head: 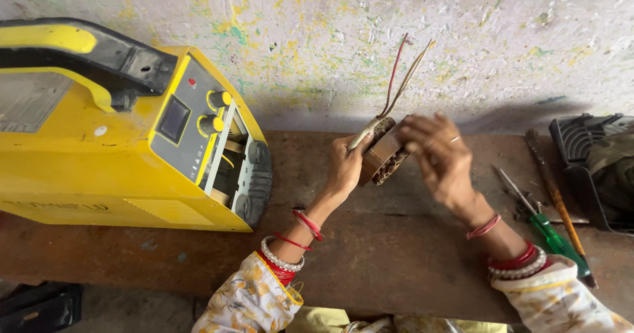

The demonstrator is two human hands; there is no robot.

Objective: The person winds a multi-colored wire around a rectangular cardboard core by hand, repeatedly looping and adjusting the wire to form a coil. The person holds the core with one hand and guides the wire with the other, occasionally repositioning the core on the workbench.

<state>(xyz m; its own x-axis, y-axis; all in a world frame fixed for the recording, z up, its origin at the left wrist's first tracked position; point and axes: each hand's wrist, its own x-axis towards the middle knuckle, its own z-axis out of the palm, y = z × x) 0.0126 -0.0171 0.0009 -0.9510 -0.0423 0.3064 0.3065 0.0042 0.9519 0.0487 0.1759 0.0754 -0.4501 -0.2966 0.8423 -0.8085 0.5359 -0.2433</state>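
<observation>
Both hands, left hand point(345, 165) and right hand point(441, 158), grip a wired coil block point(382, 156)

A worn brown bench point(396, 260) runs along the wall. On its left end sits a yellow machine point(125, 135). At right lie a green screwdriver point(551, 237), a wooden-handled tool point(555, 194) and a black casing point(591, 168).
</observation>
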